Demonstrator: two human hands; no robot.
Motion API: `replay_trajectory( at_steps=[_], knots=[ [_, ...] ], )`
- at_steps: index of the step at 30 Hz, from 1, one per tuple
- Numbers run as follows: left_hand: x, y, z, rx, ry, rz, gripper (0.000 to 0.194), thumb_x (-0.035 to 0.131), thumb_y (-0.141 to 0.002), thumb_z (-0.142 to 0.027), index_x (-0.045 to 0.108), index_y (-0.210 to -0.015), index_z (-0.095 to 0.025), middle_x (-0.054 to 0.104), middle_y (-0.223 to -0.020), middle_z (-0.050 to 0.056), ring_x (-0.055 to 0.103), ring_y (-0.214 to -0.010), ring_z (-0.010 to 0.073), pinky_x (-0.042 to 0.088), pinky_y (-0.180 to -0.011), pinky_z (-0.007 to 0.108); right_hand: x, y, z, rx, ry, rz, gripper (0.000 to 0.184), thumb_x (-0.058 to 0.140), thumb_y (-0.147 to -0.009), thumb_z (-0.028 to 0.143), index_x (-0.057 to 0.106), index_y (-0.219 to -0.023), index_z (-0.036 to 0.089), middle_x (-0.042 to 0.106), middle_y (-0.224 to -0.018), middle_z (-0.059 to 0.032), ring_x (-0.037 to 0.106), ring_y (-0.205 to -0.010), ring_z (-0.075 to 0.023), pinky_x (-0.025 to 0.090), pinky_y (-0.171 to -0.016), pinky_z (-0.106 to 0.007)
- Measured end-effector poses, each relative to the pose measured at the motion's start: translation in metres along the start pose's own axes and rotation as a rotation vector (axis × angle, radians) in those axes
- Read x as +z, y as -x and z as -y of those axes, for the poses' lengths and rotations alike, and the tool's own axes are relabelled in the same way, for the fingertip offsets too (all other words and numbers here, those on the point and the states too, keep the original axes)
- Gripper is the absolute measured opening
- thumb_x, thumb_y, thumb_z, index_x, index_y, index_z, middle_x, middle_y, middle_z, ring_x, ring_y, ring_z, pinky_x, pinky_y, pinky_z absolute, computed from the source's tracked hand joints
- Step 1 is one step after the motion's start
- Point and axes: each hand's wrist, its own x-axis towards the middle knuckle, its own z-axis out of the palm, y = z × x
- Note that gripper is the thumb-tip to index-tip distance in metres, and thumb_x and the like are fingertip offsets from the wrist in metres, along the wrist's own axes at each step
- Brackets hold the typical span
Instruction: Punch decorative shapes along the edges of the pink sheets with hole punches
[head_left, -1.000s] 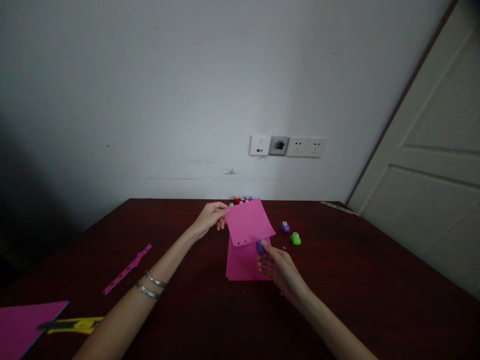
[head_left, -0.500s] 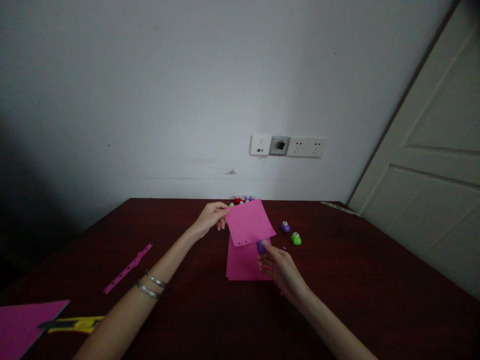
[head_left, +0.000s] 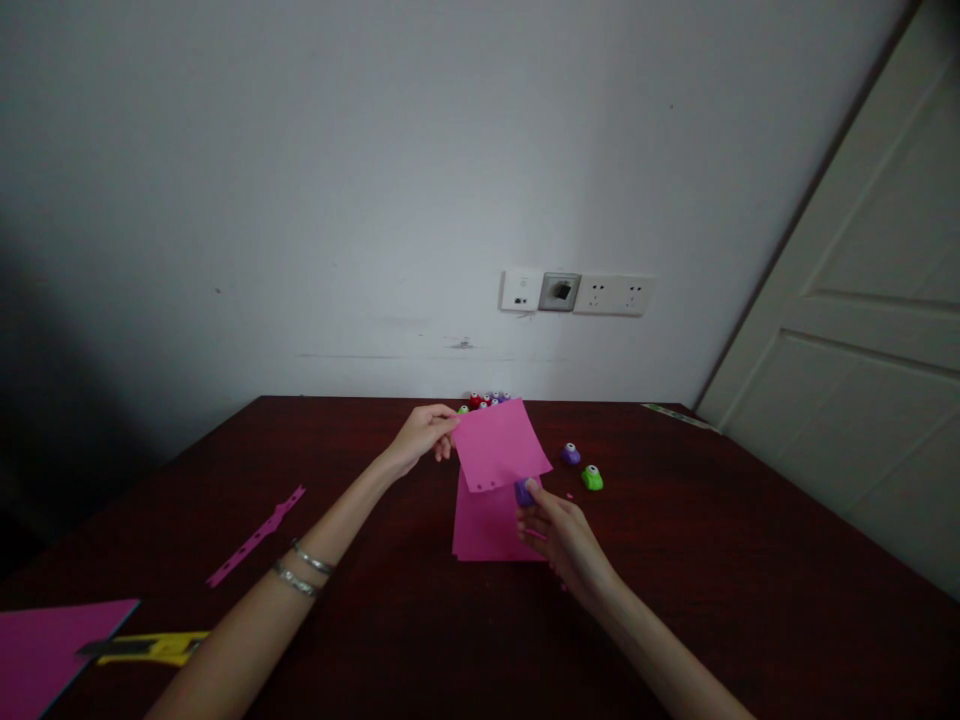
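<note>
My left hand [head_left: 424, 436] pinches the upper left corner of a pink paper sheet [head_left: 501, 445], holding it raised and tilted. A few small punched holes run along the sheet's lower edge. Between the thumb and fingers of my right hand [head_left: 559, 530] is a small purple craft punch [head_left: 524, 491], at the sheet's lower edge near its right corner. Whether the paper sits inside the punch's slot I cannot tell. Beneath, more pink paper [head_left: 487, 528] lies on the table, partly covered by the raised sheet and my right hand.
Right of the paper stand a purple punch [head_left: 571, 454] and a green punch [head_left: 592, 478]. Several more punches [head_left: 484, 401] cluster by the wall. At left lie a punched pink strip [head_left: 256, 537], a yellow utility knife [head_left: 154, 648] and pink sheets [head_left: 52, 650] on the dark table [head_left: 390, 640].
Almost nothing differs. Both hands keep their grips, and the purple punch stays at the sheet's lower edge with only a very slight shift.
</note>
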Motion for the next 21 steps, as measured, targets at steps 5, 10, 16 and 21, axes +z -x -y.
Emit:
replay_trajectory(
  at_steps=[5,10,16,21],
  knots=[
    [0.001,0.0012,-0.0016,-0.006,0.002,0.001,0.02,0.056,-0.077,-0.03,0.053,-0.084,-0.012,0.055,-0.049,-0.002,0.05,-0.037,0.0077,0.034,-0.035,0.018,0.0036,0.0015,0.0029,0.016,0.002,-0.026,0.033,0.072,-0.061,0.045,0.061,-0.063,0.014,0.061,-0.056,-0.002,0.055,-0.049,-0.0109,0.045,-0.05,-0.023],
    [0.001,0.0006,-0.0013,-0.004,0.016,0.003,0.02,0.055,-0.077,-0.031,0.054,-0.085,-0.012,0.055,-0.048,-0.003,0.05,-0.036,0.0073,0.033,-0.035,0.018,0.003,0.0,0.0004,0.007,-0.006,-0.019,0.035,0.072,-0.06,0.046,0.061,-0.062,0.013,0.06,-0.055,-0.0019,0.055,-0.048,-0.0103,0.046,-0.049,-0.022],
    [0.0005,0.0001,-0.0002,0.005,0.03,0.004,0.021,0.055,-0.077,-0.03,0.054,-0.087,-0.012,0.056,-0.048,-0.003,0.049,-0.035,0.0076,0.033,-0.034,0.018,0.003,0.0009,0.0005,0.007,-0.007,-0.022,0.035,0.073,-0.059,0.046,0.062,-0.063,0.013,0.061,-0.056,-0.0026,0.055,-0.047,-0.0105,0.046,-0.05,-0.023],
    [-0.0006,-0.0004,0.0014,0.018,0.025,0.01,0.021,0.056,-0.077,-0.031,0.054,-0.084,-0.012,0.056,-0.048,-0.002,0.05,-0.036,0.0077,0.034,-0.034,0.018,0.0052,0.0034,0.0027,0.007,-0.011,-0.023,0.036,0.074,-0.058,0.046,0.062,-0.065,0.013,0.062,-0.056,-0.0024,0.055,-0.048,-0.0104,0.046,-0.05,-0.023]
  ],
)
